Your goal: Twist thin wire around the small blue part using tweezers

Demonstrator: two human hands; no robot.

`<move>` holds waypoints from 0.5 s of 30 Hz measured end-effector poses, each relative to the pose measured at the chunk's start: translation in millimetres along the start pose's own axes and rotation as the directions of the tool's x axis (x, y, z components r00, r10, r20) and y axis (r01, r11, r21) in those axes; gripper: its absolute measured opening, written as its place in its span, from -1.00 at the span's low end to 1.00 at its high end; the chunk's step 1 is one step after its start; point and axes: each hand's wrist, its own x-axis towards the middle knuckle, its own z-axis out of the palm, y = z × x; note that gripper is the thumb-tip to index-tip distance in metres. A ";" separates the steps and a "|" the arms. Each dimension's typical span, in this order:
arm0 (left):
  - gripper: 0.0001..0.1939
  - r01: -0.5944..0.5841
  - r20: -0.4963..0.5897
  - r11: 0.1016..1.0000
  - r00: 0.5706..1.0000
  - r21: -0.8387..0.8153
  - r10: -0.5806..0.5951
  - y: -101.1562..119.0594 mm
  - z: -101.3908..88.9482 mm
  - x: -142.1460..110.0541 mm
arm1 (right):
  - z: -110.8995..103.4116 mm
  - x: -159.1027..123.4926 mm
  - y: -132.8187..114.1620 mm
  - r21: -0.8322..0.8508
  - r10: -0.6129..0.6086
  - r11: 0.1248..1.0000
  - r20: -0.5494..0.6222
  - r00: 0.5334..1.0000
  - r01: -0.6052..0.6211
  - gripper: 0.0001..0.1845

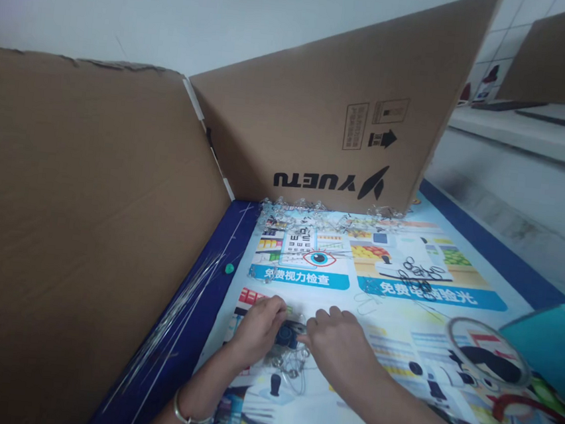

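Note:
My left hand point(261, 326) and my right hand point(339, 347) are close together above the printed table cover point(364, 400). The fingers of both are curled in and pinching. From between them hangs a loose beaded wire strand point(292, 363), with shiny clear bits along thin loops. Its ends inside my fingers are too small and blurred to make out. On my left wrist is a silver bangle point(187, 420). Just beyond my hands rests a thin pale wire loop point(367, 305).
Cardboard panels stand at the left point(76, 219) and back point(321, 122). Along the back panel's foot lie more clear beaded strands point(297, 207). Dark wire loops point(421, 275) sit right of centre, straight thin wires point(172, 321) at left, a clear ring point(489, 350) and a red-handled tool point(537, 420) at right.

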 end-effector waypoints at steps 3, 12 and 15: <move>-0.84 0.002 0.022 1.000 1.000 -0.001 -0.002 2.0 -2.3 0.6 | 0.5 0.3 -1.1 0.015 0.012 1.000 0.020 1.000 -0.012 -0.78; -0.85 0.002 0.040 1.000 0.999 0.012 -0.003 1.9 -3.0 -0.5 | 5.0 1.5 -1.5 0.054 0.049 0.997 0.029 0.998 -0.051 -0.72; -0.87 0.008 0.015 1.000 1.000 -0.023 -0.008 -3.1 -0.5 -0.6 | 8.6 2.5 2.4 0.038 0.012 0.999 -0.019 1.000 -0.012 -0.74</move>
